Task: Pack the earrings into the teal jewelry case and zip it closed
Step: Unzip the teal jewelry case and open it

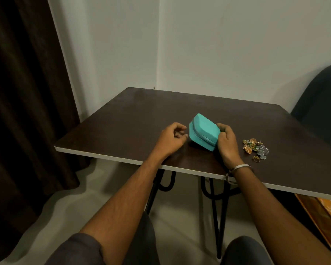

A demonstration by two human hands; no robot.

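Observation:
The teal jewelry case [202, 133] stands tilted on its edge near the middle of the dark table [122, 119], its zip seam facing me and apparently zipped. My right hand [226, 141] grips the case's right end, with a metal bangle on the wrist. My left hand [171, 139] hovers just left of the case, fingers loosely curled, holding nothing and not touching it. A small heap of gold and silver earrings [255, 147] lies on the table to the right of my right hand, with a gold ring [256, 159] beside it.
The table has a white front edge [103, 156] and black hairpin legs. A dark chair back [321, 104] stands at the right. A dark curtain [23, 92] hangs on the left, and white walls meet in a corner behind the table.

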